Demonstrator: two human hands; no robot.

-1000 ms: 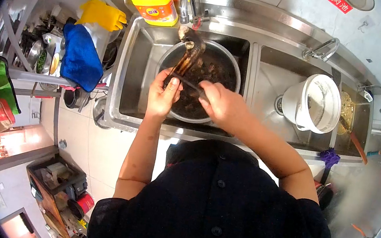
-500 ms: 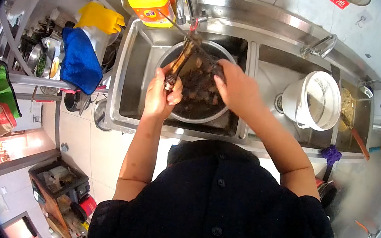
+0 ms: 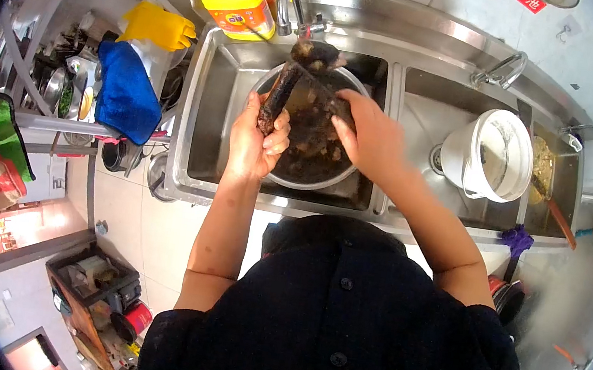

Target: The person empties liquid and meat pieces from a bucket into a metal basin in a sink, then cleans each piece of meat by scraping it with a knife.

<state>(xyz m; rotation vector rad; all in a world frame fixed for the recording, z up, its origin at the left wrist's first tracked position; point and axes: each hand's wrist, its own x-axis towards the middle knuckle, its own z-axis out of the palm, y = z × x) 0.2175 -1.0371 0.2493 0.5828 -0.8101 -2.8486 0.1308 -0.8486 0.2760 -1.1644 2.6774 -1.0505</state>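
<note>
My left hand is closed around the narrow lower end of a dark, charred animal leg, whose thicker end points away toward the faucet. My right hand grips the dark handle of a knife. The knife's thin blade runs up and left, crossing the leg; whether its edge touches the surface I cannot tell. Below both hands, a round metal basin stands in the left sink bowl, with murky dark water and brownish pieces in it.
A yellow-and-orange pump bottle stands behind the sink, beside the faucet. In the middle bowl is a white bucket. A blue cloth and yellow gloves hang on the left rack. A wooden handle leans over the right edge.
The leg has been turned in my left hand: a darker side now shows instead of the pale brown streak, and its thick end is more visible. My right hand stays at nearly the same place.
</note>
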